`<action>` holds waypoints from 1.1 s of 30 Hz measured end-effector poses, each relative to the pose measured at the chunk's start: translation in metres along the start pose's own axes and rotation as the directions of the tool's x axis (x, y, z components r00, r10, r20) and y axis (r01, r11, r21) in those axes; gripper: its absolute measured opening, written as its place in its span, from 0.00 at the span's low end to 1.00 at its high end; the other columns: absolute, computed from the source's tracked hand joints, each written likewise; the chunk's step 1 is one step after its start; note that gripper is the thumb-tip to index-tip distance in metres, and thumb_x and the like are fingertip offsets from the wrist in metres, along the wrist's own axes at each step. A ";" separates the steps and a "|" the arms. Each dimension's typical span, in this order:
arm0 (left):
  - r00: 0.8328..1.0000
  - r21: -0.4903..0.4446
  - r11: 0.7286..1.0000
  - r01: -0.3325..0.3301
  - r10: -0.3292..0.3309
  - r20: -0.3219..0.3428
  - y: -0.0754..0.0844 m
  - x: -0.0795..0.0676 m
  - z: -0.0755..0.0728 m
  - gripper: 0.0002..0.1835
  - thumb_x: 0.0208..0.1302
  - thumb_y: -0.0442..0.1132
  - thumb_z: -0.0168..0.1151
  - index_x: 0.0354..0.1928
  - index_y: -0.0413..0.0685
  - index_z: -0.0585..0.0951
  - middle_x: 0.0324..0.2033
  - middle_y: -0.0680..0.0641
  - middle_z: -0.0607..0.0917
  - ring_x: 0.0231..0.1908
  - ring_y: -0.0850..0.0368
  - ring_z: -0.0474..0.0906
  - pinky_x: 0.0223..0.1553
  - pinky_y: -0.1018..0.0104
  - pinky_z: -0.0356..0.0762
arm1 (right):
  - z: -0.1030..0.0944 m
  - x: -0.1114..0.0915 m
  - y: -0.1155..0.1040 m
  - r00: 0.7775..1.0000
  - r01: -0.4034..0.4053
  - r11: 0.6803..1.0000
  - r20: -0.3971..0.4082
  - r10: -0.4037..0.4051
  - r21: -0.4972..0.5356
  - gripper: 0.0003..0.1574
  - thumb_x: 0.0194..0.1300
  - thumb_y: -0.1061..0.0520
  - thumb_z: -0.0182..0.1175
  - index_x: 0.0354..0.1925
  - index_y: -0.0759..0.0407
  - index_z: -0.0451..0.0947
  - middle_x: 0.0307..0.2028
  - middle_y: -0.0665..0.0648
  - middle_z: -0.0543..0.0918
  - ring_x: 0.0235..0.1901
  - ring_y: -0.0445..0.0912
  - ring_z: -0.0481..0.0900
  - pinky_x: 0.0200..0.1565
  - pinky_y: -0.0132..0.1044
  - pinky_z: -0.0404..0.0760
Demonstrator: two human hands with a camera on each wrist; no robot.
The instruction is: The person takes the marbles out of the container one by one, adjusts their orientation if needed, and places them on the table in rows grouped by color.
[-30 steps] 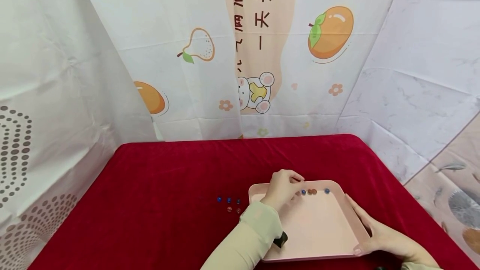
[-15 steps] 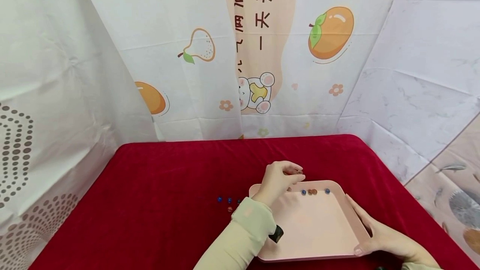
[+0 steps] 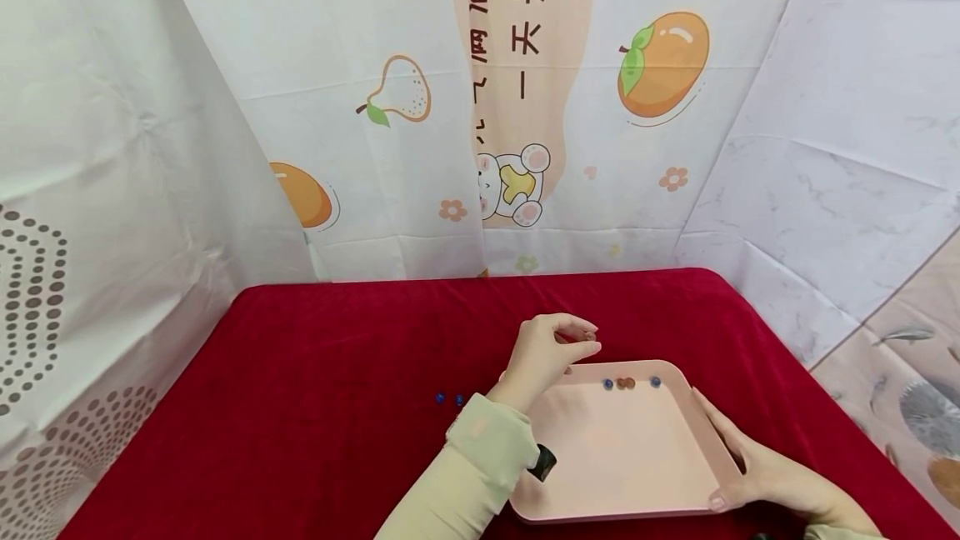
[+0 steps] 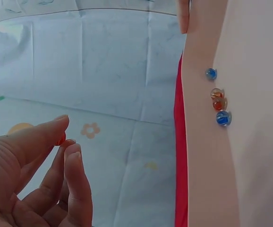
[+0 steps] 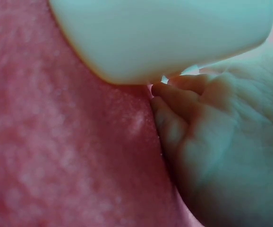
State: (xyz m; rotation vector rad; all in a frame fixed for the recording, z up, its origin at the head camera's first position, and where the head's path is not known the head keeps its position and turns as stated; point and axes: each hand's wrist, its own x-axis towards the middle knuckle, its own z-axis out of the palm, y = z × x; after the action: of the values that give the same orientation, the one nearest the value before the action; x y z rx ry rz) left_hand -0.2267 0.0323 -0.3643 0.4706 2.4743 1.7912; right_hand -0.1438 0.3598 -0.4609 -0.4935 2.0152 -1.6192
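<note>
Between thumb and fingertips, my left hand (image 3: 542, 352) pinches a small red-orange glass marble (image 4: 60, 139). It is raised over the back left edge of a pink tray (image 3: 622, 457). Along the tray's back wall lie a blue marble (image 4: 223, 118), two orange marbles (image 4: 217, 103) touching each other, and another blue marble (image 4: 211, 74). My right hand (image 3: 761, 473) grips the tray's right side, its thumb at the front corner and its fingers along the outer wall. In the right wrist view, fingers (image 5: 174, 101) curl against the tray's edge.
A red cloth (image 3: 315, 407) covers the table. Blue marbles (image 3: 450, 399) lie on it left of the tray, and the left sleeve (image 3: 468, 465) hides the area beside them. Printed white curtains (image 3: 390, 173) hang behind and at the sides.
My left hand has risen from inside the tray's back wall, moving up and slightly left with the marble. My right hand and the tray stay put.
</note>
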 end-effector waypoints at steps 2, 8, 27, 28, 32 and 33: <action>1.000 0.009 1.000 -0.001 0.001 -0.004 0.001 -0.002 -0.004 0.09 0.59 0.42 0.73 0.42 0.58 0.88 0.33 0.60 0.87 0.28 0.65 0.77 0.26 0.70 0.80 | 0.001 0.000 -0.002 1.000 -0.020 1.000 -0.002 0.020 0.011 0.69 0.56 0.64 0.60 0.79 0.37 0.26 0.75 0.40 0.46 0.62 0.37 0.64 0.56 0.24 0.68; 1.000 0.037 0.999 -0.019 0.020 -0.021 0.005 -0.007 -0.021 0.09 0.60 0.44 0.71 0.43 0.59 0.88 0.35 0.60 0.88 0.30 0.62 0.78 0.27 0.70 0.79 | 0.004 -0.001 -0.006 0.998 -0.056 0.998 -0.027 0.057 0.015 0.71 0.54 0.65 0.62 0.79 0.35 0.28 0.75 0.43 0.45 0.63 0.37 0.63 0.57 0.24 0.68; 0.993 0.113 0.992 -0.064 0.075 -0.095 0.001 -0.027 -0.065 0.10 0.61 0.43 0.71 0.45 0.57 0.88 0.38 0.55 0.90 0.32 0.56 0.80 0.30 0.67 0.79 | 0.001 -0.001 -0.004 0.997 -0.074 0.997 -0.007 0.074 0.019 0.70 0.56 0.64 0.62 0.78 0.35 0.26 0.75 0.39 0.45 0.63 0.36 0.62 0.57 0.24 0.68; 0.992 0.115 0.991 -0.065 0.076 -0.098 0.001 -0.028 -0.067 0.11 0.61 0.43 0.71 0.45 0.57 0.88 0.37 0.55 0.90 0.32 0.56 0.80 0.31 0.67 0.79 | 0.001 -0.001 -0.005 0.997 -0.077 0.997 -0.005 0.077 0.021 0.71 0.56 0.64 0.62 0.78 0.35 0.26 0.75 0.39 0.45 0.64 0.36 0.62 0.57 0.24 0.68; 0.991 0.124 0.990 -0.060 0.073 -0.110 0.000 -0.032 -0.072 0.11 0.60 0.44 0.71 0.45 0.57 0.88 0.38 0.54 0.89 0.31 0.60 0.79 0.33 0.67 0.79 | 0.003 -0.001 -0.008 0.996 -0.090 0.996 -0.024 0.090 0.005 0.71 0.55 0.64 0.62 0.78 0.35 0.27 0.76 0.41 0.43 0.64 0.34 0.61 0.58 0.23 0.67; 0.991 0.124 0.991 -0.058 0.072 -0.113 0.000 -0.033 -0.073 0.11 0.60 0.44 0.71 0.45 0.57 0.88 0.38 0.54 0.89 0.30 0.60 0.79 0.34 0.67 0.79 | 0.004 -0.001 -0.008 0.996 -0.079 0.997 -0.026 0.079 0.001 0.71 0.55 0.64 0.62 0.78 0.35 0.27 0.76 0.41 0.44 0.64 0.34 0.61 0.58 0.23 0.67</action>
State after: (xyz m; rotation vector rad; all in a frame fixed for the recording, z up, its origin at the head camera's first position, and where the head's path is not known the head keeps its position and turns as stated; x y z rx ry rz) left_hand -0.2115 -0.0440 -0.3452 0.4714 2.6883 1.7474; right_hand -0.1411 0.3557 -0.4537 -0.3890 2.0276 -1.5858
